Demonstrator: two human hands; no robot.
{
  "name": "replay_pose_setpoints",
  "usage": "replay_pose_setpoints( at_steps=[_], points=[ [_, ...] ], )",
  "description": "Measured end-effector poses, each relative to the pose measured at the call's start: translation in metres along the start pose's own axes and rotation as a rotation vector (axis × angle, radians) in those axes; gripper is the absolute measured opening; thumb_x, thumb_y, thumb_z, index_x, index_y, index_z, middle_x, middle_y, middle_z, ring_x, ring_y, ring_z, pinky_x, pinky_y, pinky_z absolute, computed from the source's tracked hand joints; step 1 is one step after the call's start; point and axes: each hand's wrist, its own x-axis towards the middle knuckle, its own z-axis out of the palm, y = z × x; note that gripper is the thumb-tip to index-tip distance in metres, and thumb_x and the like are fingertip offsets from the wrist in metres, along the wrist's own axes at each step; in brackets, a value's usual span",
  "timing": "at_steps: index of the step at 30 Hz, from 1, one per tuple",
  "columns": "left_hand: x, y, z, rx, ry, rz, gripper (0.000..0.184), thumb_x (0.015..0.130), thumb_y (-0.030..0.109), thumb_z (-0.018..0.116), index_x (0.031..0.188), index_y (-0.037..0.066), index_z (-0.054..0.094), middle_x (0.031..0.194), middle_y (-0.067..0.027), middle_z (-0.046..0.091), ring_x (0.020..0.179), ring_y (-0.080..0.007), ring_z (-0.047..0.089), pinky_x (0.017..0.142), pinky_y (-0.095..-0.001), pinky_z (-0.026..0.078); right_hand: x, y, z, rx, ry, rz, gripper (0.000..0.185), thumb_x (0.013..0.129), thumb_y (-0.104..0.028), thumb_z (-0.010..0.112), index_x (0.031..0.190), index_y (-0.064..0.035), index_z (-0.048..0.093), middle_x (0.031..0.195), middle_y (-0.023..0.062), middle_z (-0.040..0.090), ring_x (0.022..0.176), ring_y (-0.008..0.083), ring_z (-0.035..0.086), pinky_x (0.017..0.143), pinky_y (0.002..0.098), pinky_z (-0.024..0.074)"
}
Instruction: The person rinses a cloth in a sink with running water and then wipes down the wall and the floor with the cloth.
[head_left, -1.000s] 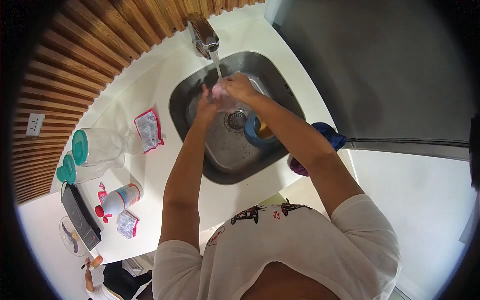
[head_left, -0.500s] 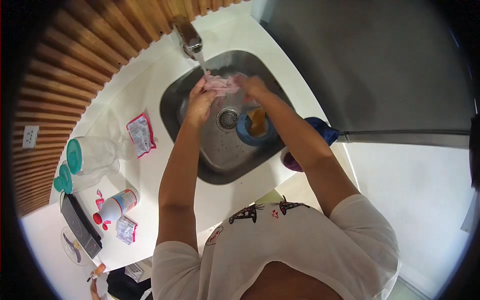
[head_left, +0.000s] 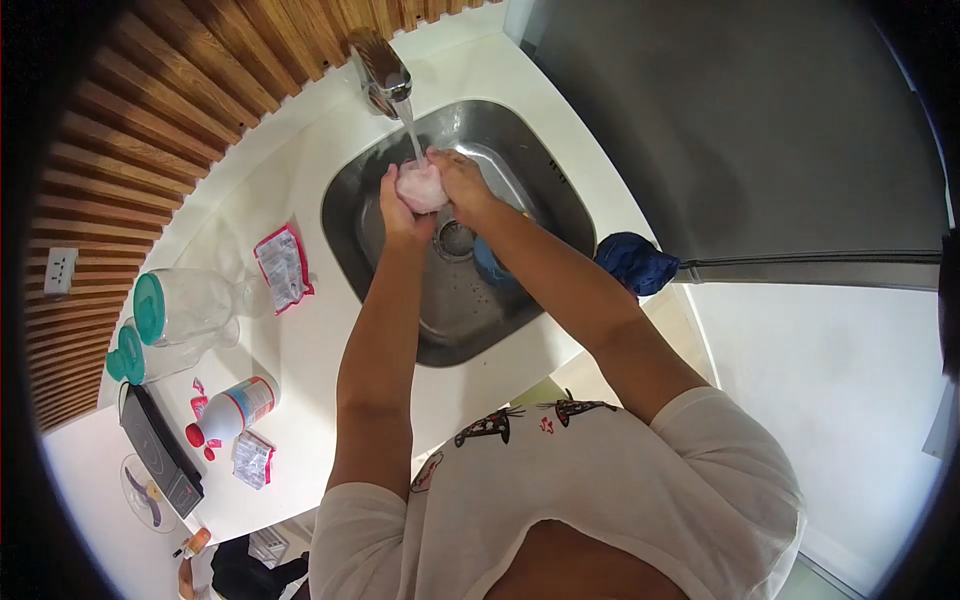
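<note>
Water runs from the faucet (head_left: pixel 381 72) onto a bunched pink cloth (head_left: pixel 422 188) above the sink (head_left: pixel 455 335). My left hand (head_left: pixel 399 209) cups the cloth from its left and lower side. From the right, my right hand (head_left: pixel 461 184) closes round the same cloth. Beneath my right forearm a blue bowl (head_left: pixel 489 263) sits in the sink, mostly hidden. The drain (head_left: pixel 454 238) shows just below my hands.
Left on the counter are a pink-edged packet (head_left: pixel 284 269), clear jugs with teal lids (head_left: pixel 149 309), a white bottle (head_left: pixel 238 411) and a black cooktop (head_left: pixel 160 450). A dark blue cloth (head_left: pixel 637 264) lies right of the sink. Another person (head_left: pixel 240 571) is at lower left.
The pink cloth, spread between my hands half a second ago, is now bunched into a ball. My right hand has moved left onto it, and my forearm now covers most of the blue bowl.
</note>
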Motion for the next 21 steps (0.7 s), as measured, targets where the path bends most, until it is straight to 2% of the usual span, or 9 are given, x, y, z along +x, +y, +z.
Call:
replay_pose_setpoints(
  at_steps=[4, 6, 7, 9, 12, 13, 16, 18, 21],
  points=[
    [0.005, 0.003, 0.012, 0.180, -0.132, 0.119, 0.036, 0.084, 0.035, 0.054, 0.103, 0.005, 0.054, 0.104, -0.0104, 0.057, 0.094, -0.0223, 0.057, 0.081, -0.0362, 0.047, -0.015, -0.027, -0.010, 0.223, -0.143, 0.198, 0.040, 0.088, -0.041, 0.050, 0.107, -0.0064, 0.052, 0.097, 0.0097, 0.059, 0.088, 0.0225, 0.059, 0.077, 0.0394, 0.0497],
    [0.002, 0.014, 0.020, 0.627, -0.065, 0.028, 0.029, 0.086, 0.022, 0.052, 0.105, 0.000, 0.056, 0.106, -0.0122, 0.057, 0.095, -0.0210, 0.057, 0.081, -0.0324, 0.046, -0.026, -0.038, -0.018, 0.285, -0.644, 0.394, 0.046, 0.088, -0.047, 0.047, 0.110, -0.0069, 0.051, 0.100, 0.0115, 0.058, 0.090, 0.0245, 0.059, 0.076, 0.0387, 0.0499],
    [0.001, 0.019, 0.023, 0.627, -0.059, 0.025, 0.029, 0.086, 0.022, 0.052, 0.105, 0.000, 0.056, 0.106, -0.0122, 0.057, 0.095, -0.0210, 0.057, 0.081, -0.0324, 0.046, -0.024, -0.036, -0.020, 0.288, -0.644, 0.399, 0.046, 0.088, -0.047, 0.047, 0.110, -0.0069, 0.051, 0.100, 0.0115, 0.058, 0.090, 0.0245, 0.059, 0.076, 0.0387, 0.0499],
    [-0.003, 0.029, 0.030, 0.703, -0.353, 0.084, 0.029, 0.085, 0.009, 0.048, 0.111, -0.003, 0.056, 0.105, -0.0109, 0.057, 0.096, -0.0193, 0.056, 0.081, -0.0282, 0.045, -0.017, -0.035, -0.023, 0.163, -0.787, 0.494, 0.048, 0.084, -0.048, 0.054, 0.108, -0.0058, 0.054, 0.101, 0.0135, 0.060, 0.092, 0.0244, 0.059, 0.074, 0.0372, 0.0502],
    [-0.005, 0.050, 0.032, 0.816, -0.480, 0.009, 0.037, 0.084, 0.003, 0.048, 0.121, -0.001, 0.051, 0.105, -0.0109, 0.057, 0.097, -0.0188, 0.056, 0.081, -0.0269, 0.045, -0.006, -0.027, -0.021, -0.091, -0.895, 0.422, 0.040, 0.081, -0.039, 0.062, 0.104, -0.0061, 0.055, 0.095, 0.0110, 0.060, 0.089, 0.0224, 0.060, 0.072, 0.0334, 0.0499],
    [-0.004, 0.051, 0.027, 0.816, -0.480, 0.005, 0.037, 0.084, 0.003, 0.048, 0.121, -0.001, 0.051, 0.105, -0.0109, 0.057, 0.097, -0.0188, 0.056, 0.081, -0.0269, 0.045, -0.006, -0.021, -0.019, -0.089, -0.893, 0.424, 0.040, 0.081, -0.039, 0.062, 0.104, -0.0061, 0.055, 0.095, 0.0110, 0.060, 0.089, 0.0224, 0.060, 0.072, 0.0334, 0.0499],
    [-0.002, 0.053, 0.018, 0.767, -0.422, -0.020, 0.036, 0.087, 0.001, 0.043, 0.123, 0.004, 0.051, 0.085, -0.0006, 0.052, 0.074, -0.0087, 0.049, 0.069, -0.0209, 0.043, -0.015, -0.013, -0.008, -0.020, -0.894, 0.409, 0.029, 0.078, -0.025, 0.067, 0.098, -0.0065, 0.057, 0.089, 0.0076, 0.060, 0.079, 0.0169, 0.059, 0.067, 0.0285, 0.0480],
    [-0.004, 0.050, 0.013, 0.819, -0.381, 0.018, 0.037, 0.088, 0.001, 0.042, 0.124, 0.005, 0.051, 0.082, 0.0010, 0.049, 0.069, -0.0074, 0.046, 0.064, -0.0201, 0.041, -0.023, -0.010, -0.002, -0.109, -0.826, 0.449, 0.027, 0.074, -0.019, 0.069, 0.096, -0.0083, 0.056, 0.082, 0.0030, 0.058, 0.074, 0.0095, 0.055, 0.057, 0.0208, 0.0415],
    [-0.003, 0.049, 0.009, 0.957, -0.287, 0.102, 0.039, 0.088, 0.000, 0.041, 0.125, 0.008, 0.050, 0.078, 0.0026, 0.045, 0.064, -0.0061, 0.042, 0.058, -0.0190, 0.038, -0.031, -0.004, 0.008, -0.284, -0.740, 0.480, 0.023, 0.072, -0.017, 0.070, 0.090, -0.0110, 0.057, 0.077, -0.0006, 0.056, 0.065, 0.0073, 0.051, 0.054, 0.0216, 0.0403]
  ],
)
